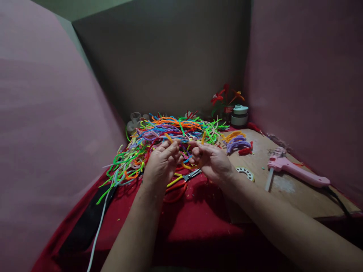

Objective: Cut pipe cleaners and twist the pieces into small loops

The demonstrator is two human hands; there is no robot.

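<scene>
Head view: both bare hands meet above a red cloth, with the heap of coloured pipe cleaners taken as the landmark for all positions. Left hand sits at the near edge of the heap, fingers curled together and pinched on one end of an orange pipe cleaner. Right hand is just beside it, fingers likewise closed, gripping an orange piece whose tip stands up above the fingertips; whether both ends belong to one strand cannot be told. Scissors lie on the cloth just near of the heap, under the gap between the two hands. To the right of the heap, a brown board overlaps the cloth; small bundles of orange, purple and red pieces rest at its far corner, near the heap. A pink glue gun lies well to the right of the heap, close to the right wall. Tape rolls and pipe-cleaner flowers stand behind the heap's right end, against the back panel. Panels close in on the left, back and right; open cloth remains on the near side of the heap, around the forearms.
</scene>
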